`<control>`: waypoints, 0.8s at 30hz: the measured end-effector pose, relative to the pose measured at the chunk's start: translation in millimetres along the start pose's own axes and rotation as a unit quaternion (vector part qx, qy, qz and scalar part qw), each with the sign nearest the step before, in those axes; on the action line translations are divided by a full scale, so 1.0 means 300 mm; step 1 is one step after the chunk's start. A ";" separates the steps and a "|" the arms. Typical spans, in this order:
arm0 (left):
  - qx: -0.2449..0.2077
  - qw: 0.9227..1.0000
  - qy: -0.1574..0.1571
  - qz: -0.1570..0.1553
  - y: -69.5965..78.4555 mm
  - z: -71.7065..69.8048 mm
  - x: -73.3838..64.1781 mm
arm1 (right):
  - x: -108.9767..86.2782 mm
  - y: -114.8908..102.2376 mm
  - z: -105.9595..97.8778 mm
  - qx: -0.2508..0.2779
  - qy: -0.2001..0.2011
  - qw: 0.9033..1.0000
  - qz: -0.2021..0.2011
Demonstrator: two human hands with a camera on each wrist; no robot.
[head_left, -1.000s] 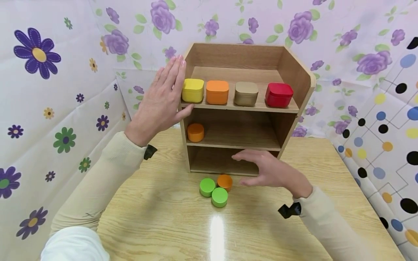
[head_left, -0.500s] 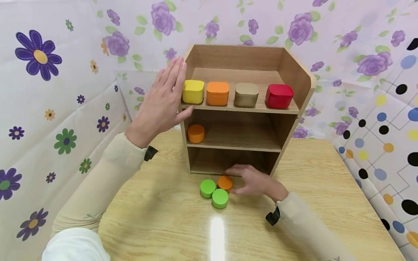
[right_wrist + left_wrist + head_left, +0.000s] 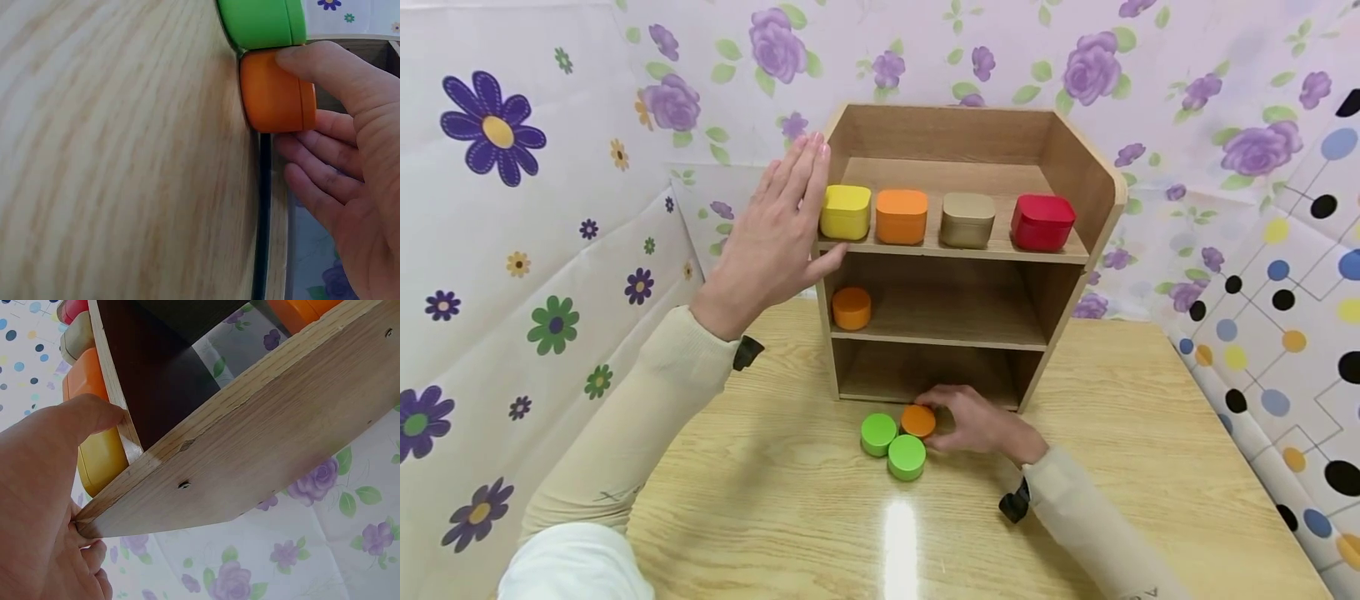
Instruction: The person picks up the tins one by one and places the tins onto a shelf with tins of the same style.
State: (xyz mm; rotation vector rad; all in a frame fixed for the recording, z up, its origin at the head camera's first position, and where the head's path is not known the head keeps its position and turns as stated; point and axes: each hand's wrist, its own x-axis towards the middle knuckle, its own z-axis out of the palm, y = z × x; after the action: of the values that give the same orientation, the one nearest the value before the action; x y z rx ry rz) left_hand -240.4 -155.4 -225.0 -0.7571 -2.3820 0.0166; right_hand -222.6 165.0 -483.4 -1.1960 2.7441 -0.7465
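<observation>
Flat along the upper left side of a small wooden shelf unit [image 3: 962, 343] lies my left hand [image 3: 775, 229], fingers straight, thumb touching the front edge of the top board. Beside it sits a yellow rounded-square container [image 3: 846, 212]. At the unit's foot, my right hand [image 3: 973, 421] pinches an orange round container [image 3: 918, 421]. In the right wrist view, the thumb is on the orange container's near side [image 3: 272, 94], with fingers at its far side. Two green round containers [image 3: 878, 434] stand against it on the table.
On the top board, orange [image 3: 902, 217], tan [image 3: 967, 220] and red [image 3: 1042, 222] rounded-square containers line up beside the yellow one. Another orange round container [image 3: 852, 308] stands at the left of the middle shelf. Patterned cloth walls surround the wooden table [image 3: 790, 517].
My right hand has moved left and down to the orange round container, and its fingers have closed around it. My left hand has stayed on the shelf unit's side.
</observation>
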 end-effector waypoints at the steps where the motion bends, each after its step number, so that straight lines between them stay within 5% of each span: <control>1: 0.000 1.000 0.002 0.000 -0.001 0.000 0.000 | 0.001 0.002 0.002 0.002 0.003 1.000 0.001; 13: -0.001 1.000 -0.013 -0.006 -0.003 0.000 -0.003 | -0.003 0.000 -0.005 0.015 0.022 1.000 0.009; 24: 0.000 1.000 -0.008 -0.002 -0.002 0.001 0.001 | -0.022 -0.065 -0.109 0.012 0.014 1.000 -0.007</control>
State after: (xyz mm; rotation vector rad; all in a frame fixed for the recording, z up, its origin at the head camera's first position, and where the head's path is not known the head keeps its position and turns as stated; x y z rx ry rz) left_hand -241.2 -155.8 -224.9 -0.7549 -2.3980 0.0216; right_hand -212.7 171.5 -446.8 -1.2110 2.7435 -0.8029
